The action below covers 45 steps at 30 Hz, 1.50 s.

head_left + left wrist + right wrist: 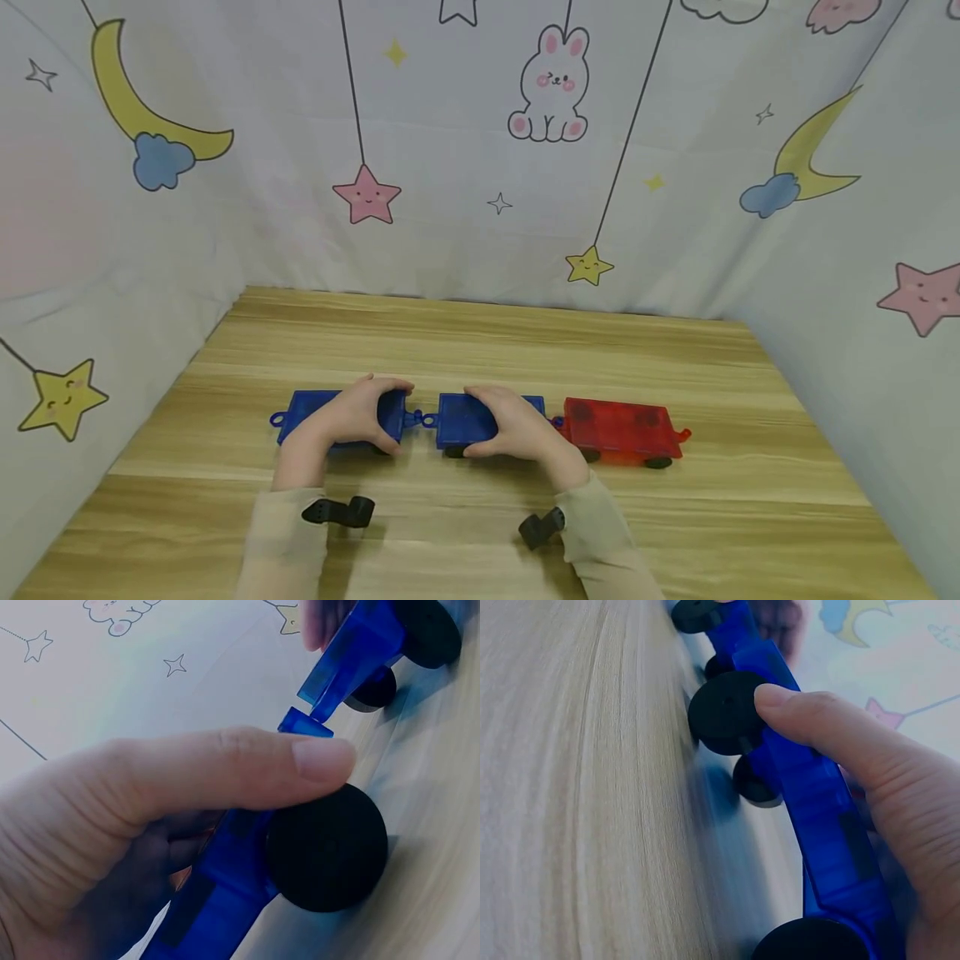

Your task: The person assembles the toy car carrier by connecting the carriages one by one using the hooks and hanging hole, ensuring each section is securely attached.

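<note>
Three flat toy train cars with black wheels stand in a row on the wooden table. My left hand (358, 410) grips the left blue car (311, 403) across its right end, thumb on the near side by a wheel (328, 847). With my right hand (512, 423) I hold the middle blue car (459, 421) by its long sides, the thumb (810, 716) at a front wheel. The hook of the left car meets the ring (430, 420) of the middle car. To the right, a red car (618, 427) adjoins the middle car's right end, the joint partly behind my hand.
The wooden tabletop (465, 342) extends around the cars. White cloth (480, 242) printed with stars, moons and a rabbit hangs behind the table and along both sides. Black wrist cameras (360, 511) sit on both sleeves, low over the table.
</note>
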Each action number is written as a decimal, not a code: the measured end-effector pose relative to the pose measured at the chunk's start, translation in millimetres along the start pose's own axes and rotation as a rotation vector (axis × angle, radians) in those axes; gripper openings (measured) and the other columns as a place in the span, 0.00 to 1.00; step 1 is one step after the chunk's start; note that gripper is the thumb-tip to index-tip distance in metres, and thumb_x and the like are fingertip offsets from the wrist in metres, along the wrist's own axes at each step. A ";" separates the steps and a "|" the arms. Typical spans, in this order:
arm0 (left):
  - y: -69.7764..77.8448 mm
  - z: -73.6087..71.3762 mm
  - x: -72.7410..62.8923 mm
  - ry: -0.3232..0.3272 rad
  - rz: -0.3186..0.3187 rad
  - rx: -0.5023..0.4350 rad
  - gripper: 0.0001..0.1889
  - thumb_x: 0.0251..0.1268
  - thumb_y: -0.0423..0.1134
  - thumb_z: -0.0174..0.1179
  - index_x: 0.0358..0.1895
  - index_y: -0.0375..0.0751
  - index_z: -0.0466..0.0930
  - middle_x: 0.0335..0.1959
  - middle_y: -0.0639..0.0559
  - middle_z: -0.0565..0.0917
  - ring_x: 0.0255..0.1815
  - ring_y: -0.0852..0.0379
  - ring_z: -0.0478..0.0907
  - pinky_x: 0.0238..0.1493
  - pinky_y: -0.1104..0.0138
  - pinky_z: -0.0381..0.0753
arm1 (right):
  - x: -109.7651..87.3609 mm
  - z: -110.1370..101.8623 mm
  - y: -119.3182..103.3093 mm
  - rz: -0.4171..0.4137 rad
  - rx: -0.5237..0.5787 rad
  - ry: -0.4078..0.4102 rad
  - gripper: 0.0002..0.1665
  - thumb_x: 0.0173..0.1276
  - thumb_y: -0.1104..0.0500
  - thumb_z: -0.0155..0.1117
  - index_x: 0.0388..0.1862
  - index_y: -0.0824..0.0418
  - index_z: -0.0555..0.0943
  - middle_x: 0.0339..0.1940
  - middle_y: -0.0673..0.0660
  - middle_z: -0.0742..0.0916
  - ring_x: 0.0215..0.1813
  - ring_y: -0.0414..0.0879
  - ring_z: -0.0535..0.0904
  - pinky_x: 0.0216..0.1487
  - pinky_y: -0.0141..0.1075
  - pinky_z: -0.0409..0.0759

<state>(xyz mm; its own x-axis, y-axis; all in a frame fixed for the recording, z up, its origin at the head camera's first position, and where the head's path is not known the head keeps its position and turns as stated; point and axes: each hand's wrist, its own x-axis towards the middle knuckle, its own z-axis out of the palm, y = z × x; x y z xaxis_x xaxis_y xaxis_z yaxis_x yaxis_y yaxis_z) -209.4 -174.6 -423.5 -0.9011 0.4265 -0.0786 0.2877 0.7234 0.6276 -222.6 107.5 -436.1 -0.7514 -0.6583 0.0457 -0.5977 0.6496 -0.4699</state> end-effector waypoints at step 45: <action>-0.5 0.1 2.9 -0.021 0.018 0.010 0.47 0.36 0.42 0.82 0.67 0.37 0.71 0.66 0.41 0.75 0.72 0.30 0.60 0.65 0.38 0.67 | -3.9 -3.1 -4.4 0.046 0.067 0.017 0.51 0.58 0.43 0.73 0.75 0.62 0.64 0.73 0.62 0.72 0.74 0.57 0.66 0.72 0.54 0.65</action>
<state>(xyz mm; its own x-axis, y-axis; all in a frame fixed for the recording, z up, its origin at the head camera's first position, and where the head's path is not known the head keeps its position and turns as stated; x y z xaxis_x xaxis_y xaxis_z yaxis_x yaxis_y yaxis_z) -212.1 -173.7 -424.1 -0.8886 0.4511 -0.0834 0.3076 0.7208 0.6212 -217.9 108.4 -431.5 -0.7828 -0.6212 0.0370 -0.5425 0.6521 -0.5296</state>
